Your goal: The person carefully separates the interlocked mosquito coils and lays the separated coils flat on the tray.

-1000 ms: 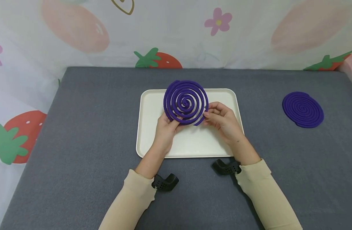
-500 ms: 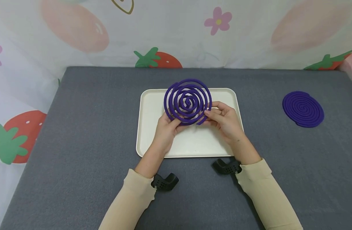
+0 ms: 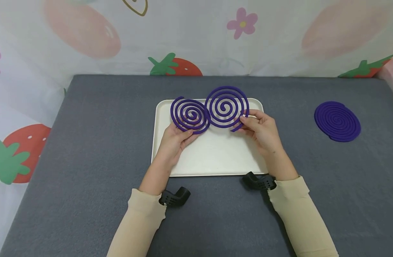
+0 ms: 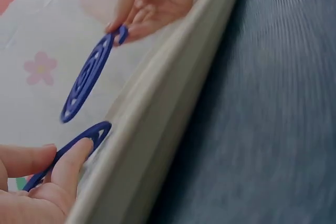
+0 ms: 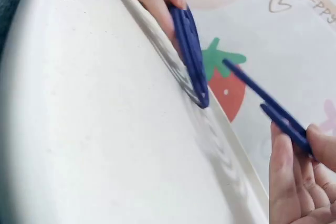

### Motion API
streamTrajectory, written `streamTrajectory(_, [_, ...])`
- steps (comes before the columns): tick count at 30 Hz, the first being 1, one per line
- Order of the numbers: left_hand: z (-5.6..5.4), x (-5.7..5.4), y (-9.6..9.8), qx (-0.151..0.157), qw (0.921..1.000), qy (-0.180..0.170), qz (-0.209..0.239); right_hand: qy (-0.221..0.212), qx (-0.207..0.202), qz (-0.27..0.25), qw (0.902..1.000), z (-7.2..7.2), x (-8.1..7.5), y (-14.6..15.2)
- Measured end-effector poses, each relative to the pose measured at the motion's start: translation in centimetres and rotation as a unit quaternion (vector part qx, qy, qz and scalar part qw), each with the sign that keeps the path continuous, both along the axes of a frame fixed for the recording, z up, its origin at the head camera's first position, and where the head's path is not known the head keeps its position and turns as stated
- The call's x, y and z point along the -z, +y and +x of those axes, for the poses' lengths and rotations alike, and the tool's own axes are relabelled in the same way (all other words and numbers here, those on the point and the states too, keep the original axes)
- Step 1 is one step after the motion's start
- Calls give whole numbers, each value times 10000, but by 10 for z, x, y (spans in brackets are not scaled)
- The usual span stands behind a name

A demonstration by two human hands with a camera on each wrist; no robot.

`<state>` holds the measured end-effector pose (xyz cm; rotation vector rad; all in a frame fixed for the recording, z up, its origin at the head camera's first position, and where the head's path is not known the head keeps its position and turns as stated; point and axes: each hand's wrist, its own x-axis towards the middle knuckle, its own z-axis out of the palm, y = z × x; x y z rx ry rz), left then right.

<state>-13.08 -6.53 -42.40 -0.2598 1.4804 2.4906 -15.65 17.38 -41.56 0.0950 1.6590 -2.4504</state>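
Two purple mosquito coils are held over the white tray (image 3: 215, 157), their rings spaced apart. In the head view, my left hand (image 3: 171, 144) pinches the left coil (image 3: 192, 114) at its lower edge, thumb on top. My right hand (image 3: 265, 132) pinches the right coil (image 3: 226, 102) near its outer end, thumb against fingers. The coils' edges meet in the head view, but the left wrist view shows a gap between the right coil (image 4: 86, 74) and the left coil (image 4: 97, 132). Seen edge-on in the right wrist view, the left coil (image 5: 191, 56) is tilted above the tray.
A tightly wound purple mosquito coil (image 3: 337, 121) lies flat on the grey tablecloth (image 3: 87, 160) to the right of the tray. Behind the table hangs a white curtain (image 3: 276, 39) with strawberry and flower prints. A black device (image 3: 259, 181) sits at each wrist.
The two interleaved coils have come apart. My left hand has moved left with one coil, and my right hand has moved right and slightly away with the other.
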Motion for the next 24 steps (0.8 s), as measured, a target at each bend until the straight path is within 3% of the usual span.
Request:
streamTrajectory(7, [-4, 0, -15, 27, 9995, 155, -285, -302, 203, 125, 9993, -2, -2, 6])
streamTrajectory(11, [-6, 0, -21, 10, 9984, 63, -558, -503, 249, 214, 9982, -3, -3, 6])
streamTrajectory(19, [-8, 0, -21, -799, 9896, -39, -1194, -739, 502, 22, 9960, -5, -4, 6])
streamTrajectory(24, [-8, 0, -23, -982, 9854, -4, -1393, -731, 546, -10, 9958, -6, -4, 5])
